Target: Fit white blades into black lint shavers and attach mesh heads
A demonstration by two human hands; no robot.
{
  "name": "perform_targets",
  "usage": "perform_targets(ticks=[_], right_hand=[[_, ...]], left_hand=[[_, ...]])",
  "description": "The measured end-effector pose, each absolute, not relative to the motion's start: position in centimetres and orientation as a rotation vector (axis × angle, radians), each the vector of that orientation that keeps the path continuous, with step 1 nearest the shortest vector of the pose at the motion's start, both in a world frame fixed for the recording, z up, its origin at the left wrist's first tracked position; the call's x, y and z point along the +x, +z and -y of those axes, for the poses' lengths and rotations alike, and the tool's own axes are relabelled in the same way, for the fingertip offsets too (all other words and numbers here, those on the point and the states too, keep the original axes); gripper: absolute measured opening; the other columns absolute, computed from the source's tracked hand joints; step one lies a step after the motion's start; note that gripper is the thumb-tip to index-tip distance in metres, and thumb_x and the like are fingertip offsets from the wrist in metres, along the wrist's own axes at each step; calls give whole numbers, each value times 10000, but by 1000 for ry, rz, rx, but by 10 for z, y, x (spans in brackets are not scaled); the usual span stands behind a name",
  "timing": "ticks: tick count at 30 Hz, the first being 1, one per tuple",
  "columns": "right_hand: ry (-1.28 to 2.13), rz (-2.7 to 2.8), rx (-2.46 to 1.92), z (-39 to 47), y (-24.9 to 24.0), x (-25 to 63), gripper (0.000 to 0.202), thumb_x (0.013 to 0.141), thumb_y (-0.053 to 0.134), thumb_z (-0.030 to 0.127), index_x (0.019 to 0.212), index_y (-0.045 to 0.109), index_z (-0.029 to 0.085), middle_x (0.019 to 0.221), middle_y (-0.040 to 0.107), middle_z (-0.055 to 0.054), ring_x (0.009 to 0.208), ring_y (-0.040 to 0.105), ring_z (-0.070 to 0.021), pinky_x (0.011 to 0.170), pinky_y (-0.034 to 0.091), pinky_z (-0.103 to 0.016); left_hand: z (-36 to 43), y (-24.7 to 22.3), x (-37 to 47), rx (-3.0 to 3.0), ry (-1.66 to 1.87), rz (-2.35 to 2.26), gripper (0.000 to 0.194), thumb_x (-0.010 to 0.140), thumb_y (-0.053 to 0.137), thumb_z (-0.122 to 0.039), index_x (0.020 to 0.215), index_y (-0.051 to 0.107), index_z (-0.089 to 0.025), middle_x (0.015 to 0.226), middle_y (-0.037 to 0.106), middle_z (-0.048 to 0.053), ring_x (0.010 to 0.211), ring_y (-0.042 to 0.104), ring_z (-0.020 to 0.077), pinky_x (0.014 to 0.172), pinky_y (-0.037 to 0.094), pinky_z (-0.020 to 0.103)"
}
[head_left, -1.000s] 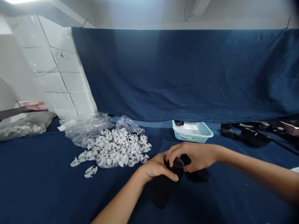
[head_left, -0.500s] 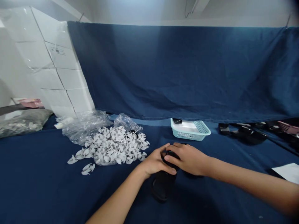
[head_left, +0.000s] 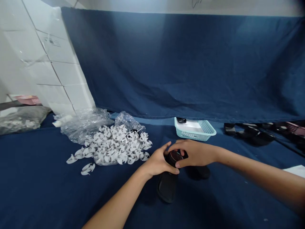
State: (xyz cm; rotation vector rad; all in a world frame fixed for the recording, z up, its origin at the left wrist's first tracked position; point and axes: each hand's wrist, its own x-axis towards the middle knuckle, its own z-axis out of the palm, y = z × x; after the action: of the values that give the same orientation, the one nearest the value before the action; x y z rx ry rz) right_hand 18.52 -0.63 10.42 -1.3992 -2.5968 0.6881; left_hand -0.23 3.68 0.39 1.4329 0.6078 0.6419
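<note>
Bracing the round black part [head_left: 172, 161] firmly from one side, while the other hand works only at its top, looks like the sound way to handle it. The left hand [head_left: 154, 163] is wrapped about the part, thumb along the near side and fingers round the far side, grasping it. The right hand [head_left: 197, 153] arches over, with forefinger and thumb set at opposite edges of the glossy disc [head_left: 176, 155]; whether they pinch it or merely touch, I cannot tell. Even pressure from both fingertips would probably serve best, applied at the rim so that the shiny face picks up no smudges. A hard push from one side could tip the part, so the left thumb ought to sit low and snug.

The part is between the two hands, over the blue cloth [head_left: 133, 206], to the right of the white pile [head_left: 116, 146] and on the near side of the basket [head_left: 193, 135]. It is dark, with a faint reddish sheen on the disc. A long black flap [head_left: 167, 188] with a rounded end reaches toward the person; its join to the part is hidden. Another black piece [head_left: 204, 172] lies on the cloth, partly under the right hand
</note>
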Motion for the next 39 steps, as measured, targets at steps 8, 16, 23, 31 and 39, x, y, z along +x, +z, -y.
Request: perform_targets(ticks=[8, 16, 23, 31, 39], right_hand=[[902, 2690, -1073, 9, 115, 190, 592, 768, 685, 98, 1299, 570, 333, 1365, 514, -2, 1247, 472, -225, 1046, 381, -370], [872, 2719, -944, 20, 116, 188, 581, 754, 604, -16, 1236, 621, 308, 1348, 540, -10, 1269, 468, -224, 1057, 389, -399], [683, 2837, -719, 45, 111, 179, 545, 745, 455, -96, 1146, 653, 215, 1258, 599, -52, 1225, 495, -196, 1050, 391, -358], [518, 2970, -629, 74, 114, 176, 421, 850, 473, 14, 1201, 636, 181, 1270, 572, -95, 1274, 436, -229, 1103, 339, -342], [536, 2541, -1206, 79, 88, 177, 567, 766, 700, 369, 1287, 567, 187, 1190, 622, -125, 1007, 632, -267, 865, 526, -366]], left_hand=[[-33, 23, -6, 1526, 587, -479, 891, 495, 886, -129, 1315, 542, -191, 1266, 620, 112, 1153, 579, 306, 1037, 399, 486], [-30, 26, -10, 1474, 460, -342, 762, 520, 880, -175, 1231, 607, -196, 1196, 648, 75, 1113, 593, 295, 1000, 422, 472], [-31, 28, -6, 1653, 309, -158, 793, 475, 912, -282, 1211, 623, -224, 1220, 626, 41, 1199, 545, 316, 1035, 412, 433], [-20, 33, -7, 1623, 57, -62, 778, 406, 929, -325, 1124, 665, -181, 1031, 680, -4, 1085, 608, 287, 988, 465, 378], [-12, 36, -1, 1706, 301, -85, 961, 430, 929, -287, 1313, 556, -225, 1266, 612, 32, 1194, 547, 302, 1083, 375, 407]])
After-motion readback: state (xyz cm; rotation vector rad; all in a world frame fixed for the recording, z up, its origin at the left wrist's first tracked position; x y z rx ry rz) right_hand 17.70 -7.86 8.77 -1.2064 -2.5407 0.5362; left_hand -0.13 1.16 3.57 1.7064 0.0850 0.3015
